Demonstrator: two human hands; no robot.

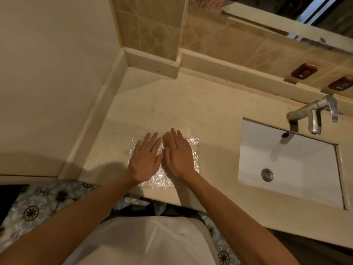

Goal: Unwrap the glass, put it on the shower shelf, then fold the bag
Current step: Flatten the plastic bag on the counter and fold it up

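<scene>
Smoothing bag [192,150] flat on counter [200,104]: left hand [146,159], right hand [178,157] side by side, fingers straight, pressing down. Glass out of view, likely shelved. Folding appears left.

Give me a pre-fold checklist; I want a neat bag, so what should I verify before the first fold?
1. Bag lies flat on the counter: ok.
2. Left hand and right hand press it with straight fingers: ok.
3. Bag empty, no glass inside: ok, it looks flat.
4. Glass on the shower shelf: cannot tell, neither is in view.
5. Bag clear of the sink: ok, apart from it.
6. Edges squared up: cannot tell, hands cover the middle.
</scene>
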